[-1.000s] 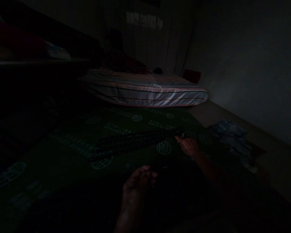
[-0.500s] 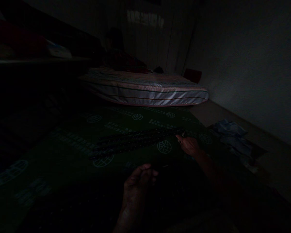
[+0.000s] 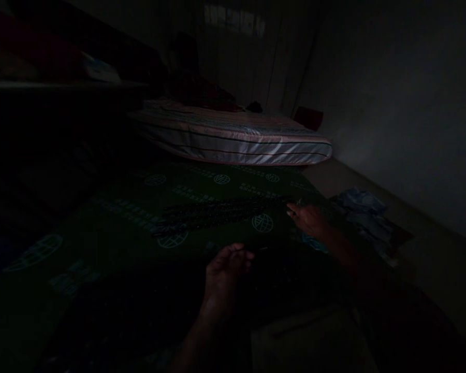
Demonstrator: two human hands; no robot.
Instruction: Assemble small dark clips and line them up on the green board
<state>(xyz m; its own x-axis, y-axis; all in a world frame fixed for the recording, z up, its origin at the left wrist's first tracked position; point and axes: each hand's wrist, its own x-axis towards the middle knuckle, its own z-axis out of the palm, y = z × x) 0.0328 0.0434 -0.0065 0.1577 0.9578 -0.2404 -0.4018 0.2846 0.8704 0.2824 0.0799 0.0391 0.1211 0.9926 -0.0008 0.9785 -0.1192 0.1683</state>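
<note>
The room is very dark. On a green printed sheet (image 3: 112,248) lies a bundle of long dark strands (image 3: 217,213) with light specks. My right hand (image 3: 310,221) is closed in a pinch at the bundle's right end, with a tiny pale bit showing by the fingertips. I cannot make out what it grips. Nearer to me, my left hand (image 3: 227,267) has its fingers curled and pressed together over a dark speckled material (image 3: 140,305). Whatever sits between those fingers is lost in shadow.
A mattress (image 3: 233,147) with striped edging stands beyond the sheet. Crumpled cloth (image 3: 363,207) lies on the floor at right, near a pale wall (image 3: 404,93). A shelf edge (image 3: 62,85) with items on it runs along the left. Something flat and brownish (image 3: 310,342) is at the bottom.
The camera view has tilted slightly downward. Both hands keep nearly the same pose, the left a little higher in view. A brownish flat shape now shows at the bottom.
</note>
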